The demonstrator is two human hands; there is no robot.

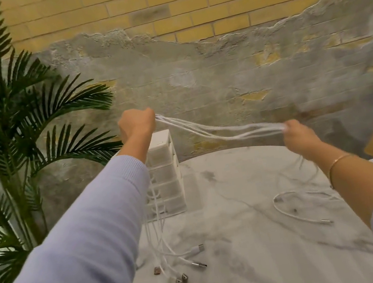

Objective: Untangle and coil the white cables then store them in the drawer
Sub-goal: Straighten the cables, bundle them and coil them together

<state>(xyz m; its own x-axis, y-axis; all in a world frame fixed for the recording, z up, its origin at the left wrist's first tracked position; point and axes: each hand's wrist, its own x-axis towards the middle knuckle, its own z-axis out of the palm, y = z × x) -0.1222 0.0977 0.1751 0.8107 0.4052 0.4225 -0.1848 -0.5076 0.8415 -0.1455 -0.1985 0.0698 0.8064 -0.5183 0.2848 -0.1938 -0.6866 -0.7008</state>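
Smooth white plastic-looking cables (218,130), metal plugs (198,264); matt marbled table (264,264).

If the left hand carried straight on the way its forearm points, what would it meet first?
Nothing before the wall, most likely. The left hand, fisted round the white cables, is raised above the white drawer unit, so the plastered brick wall comes first, though depth is hard to judge.
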